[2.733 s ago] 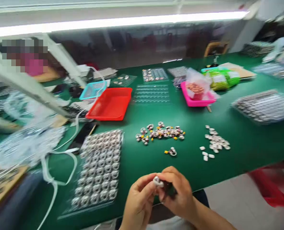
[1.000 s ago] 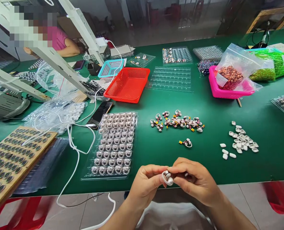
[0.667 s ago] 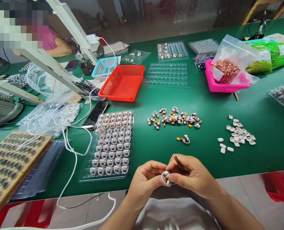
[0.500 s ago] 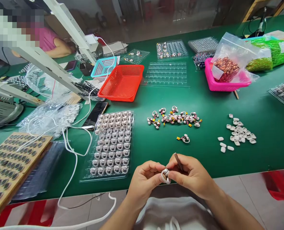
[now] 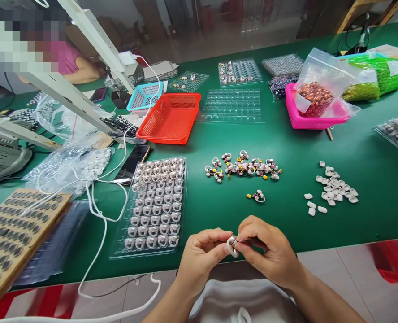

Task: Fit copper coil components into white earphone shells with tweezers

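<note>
Green covers the long desk (image 5: 202, 211), with white metal posts rising at its left side. At the near edge, above the person's lap, a white ring (image 5: 230, 251) is held between the two hands. The left hand (image 5: 202, 255) has thumb and forefinger clamped on its left side, seemingly to steady it with the opening turned up toward the eyes. The right hand (image 5: 269, 251) brings its fingers to the ring's other side; whether they grip it or only touch it, I cannot tell.

Just beyond lies one wired piece (image 5: 259, 197), apart from the pile (image 5: 253, 167), perhaps set there for an easy reach. White caps (image 5: 335, 186) lie loose to the right, probably spread so each can be picked singly. To the left, silver shells (image 5: 154, 220) sit in rows in a tray (image 5: 141, 254), whose pockets likely stop them rolling or rubbing. Farther out stand a red basket (image 5: 168, 125) and a pink basket (image 5: 316, 123), the latter cradling an open bag (image 5: 315, 96), presumably against spills. Beyond the posts rests another person's arm (image 5: 81, 69).
</note>
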`<state>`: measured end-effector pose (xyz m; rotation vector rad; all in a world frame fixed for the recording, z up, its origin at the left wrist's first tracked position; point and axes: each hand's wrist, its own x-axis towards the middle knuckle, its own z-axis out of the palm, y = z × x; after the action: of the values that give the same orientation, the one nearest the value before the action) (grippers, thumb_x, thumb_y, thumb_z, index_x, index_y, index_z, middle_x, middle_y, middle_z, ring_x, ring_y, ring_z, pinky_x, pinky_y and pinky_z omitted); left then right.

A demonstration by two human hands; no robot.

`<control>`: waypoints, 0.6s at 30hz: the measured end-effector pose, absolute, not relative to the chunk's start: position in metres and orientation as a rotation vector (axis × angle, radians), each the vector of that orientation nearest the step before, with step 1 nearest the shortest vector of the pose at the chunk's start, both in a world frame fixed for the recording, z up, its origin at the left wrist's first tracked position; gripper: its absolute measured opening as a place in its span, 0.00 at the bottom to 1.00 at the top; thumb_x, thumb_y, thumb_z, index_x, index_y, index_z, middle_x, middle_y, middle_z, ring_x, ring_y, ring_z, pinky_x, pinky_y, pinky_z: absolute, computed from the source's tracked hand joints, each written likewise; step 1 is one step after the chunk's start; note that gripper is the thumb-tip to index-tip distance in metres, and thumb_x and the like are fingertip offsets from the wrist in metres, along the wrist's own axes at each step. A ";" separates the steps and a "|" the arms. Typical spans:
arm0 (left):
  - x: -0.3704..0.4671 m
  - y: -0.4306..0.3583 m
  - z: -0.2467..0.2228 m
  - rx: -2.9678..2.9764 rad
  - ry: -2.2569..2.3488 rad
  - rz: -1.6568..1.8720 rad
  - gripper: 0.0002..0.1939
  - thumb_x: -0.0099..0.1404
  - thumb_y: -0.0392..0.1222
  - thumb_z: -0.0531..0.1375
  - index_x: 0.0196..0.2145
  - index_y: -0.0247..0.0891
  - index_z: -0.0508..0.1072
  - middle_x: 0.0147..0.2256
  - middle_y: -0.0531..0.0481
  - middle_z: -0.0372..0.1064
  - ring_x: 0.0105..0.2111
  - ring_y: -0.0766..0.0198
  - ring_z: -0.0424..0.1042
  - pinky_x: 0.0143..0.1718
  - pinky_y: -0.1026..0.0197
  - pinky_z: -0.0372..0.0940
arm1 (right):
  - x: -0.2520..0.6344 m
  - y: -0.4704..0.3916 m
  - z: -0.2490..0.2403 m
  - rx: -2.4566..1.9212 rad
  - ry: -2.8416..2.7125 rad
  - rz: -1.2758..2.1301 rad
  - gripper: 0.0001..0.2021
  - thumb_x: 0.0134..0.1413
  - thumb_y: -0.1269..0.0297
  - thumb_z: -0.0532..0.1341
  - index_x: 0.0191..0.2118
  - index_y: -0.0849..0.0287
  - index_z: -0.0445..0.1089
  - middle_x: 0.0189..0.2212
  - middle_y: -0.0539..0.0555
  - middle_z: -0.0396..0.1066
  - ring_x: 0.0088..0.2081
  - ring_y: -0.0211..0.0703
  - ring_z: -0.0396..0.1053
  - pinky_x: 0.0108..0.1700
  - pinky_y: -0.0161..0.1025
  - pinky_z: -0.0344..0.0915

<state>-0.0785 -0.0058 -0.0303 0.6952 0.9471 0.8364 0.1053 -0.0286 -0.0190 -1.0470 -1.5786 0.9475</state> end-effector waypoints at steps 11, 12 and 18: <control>-0.077 -0.007 -0.031 0.697 0.929 0.861 0.10 0.47 0.42 0.77 0.30 0.42 0.85 0.28 0.46 0.82 0.28 0.62 0.77 0.33 0.63 0.71 | 0.100 -0.032 -0.028 -1.115 -1.199 1.412 0.11 0.61 0.58 0.64 0.32 0.58 0.68 0.30 0.49 0.63 0.26 0.35 0.61 0.27 0.33 0.61; -0.077 -0.007 -0.032 0.693 0.938 0.860 0.10 0.47 0.42 0.77 0.30 0.42 0.85 0.28 0.46 0.82 0.28 0.62 0.77 0.33 0.63 0.71 | 0.100 -0.032 -0.028 -1.120 -1.174 1.438 0.12 0.61 0.57 0.64 0.32 0.58 0.68 0.29 0.49 0.62 0.27 0.35 0.61 0.27 0.33 0.61; -0.080 -0.008 -0.032 0.695 0.927 0.852 0.08 0.51 0.39 0.75 0.32 0.42 0.85 0.30 0.46 0.82 0.28 0.61 0.78 0.34 0.62 0.72 | 0.100 -0.031 -0.029 -1.127 -1.142 1.538 0.11 0.62 0.54 0.63 0.42 0.57 0.68 0.31 0.49 0.62 0.30 0.37 0.63 0.33 0.34 0.66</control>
<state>-0.0798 -0.0078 -0.0318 0.6952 0.9268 0.8523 0.1001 -0.0308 -0.0289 -1.1267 -1.1421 1.5383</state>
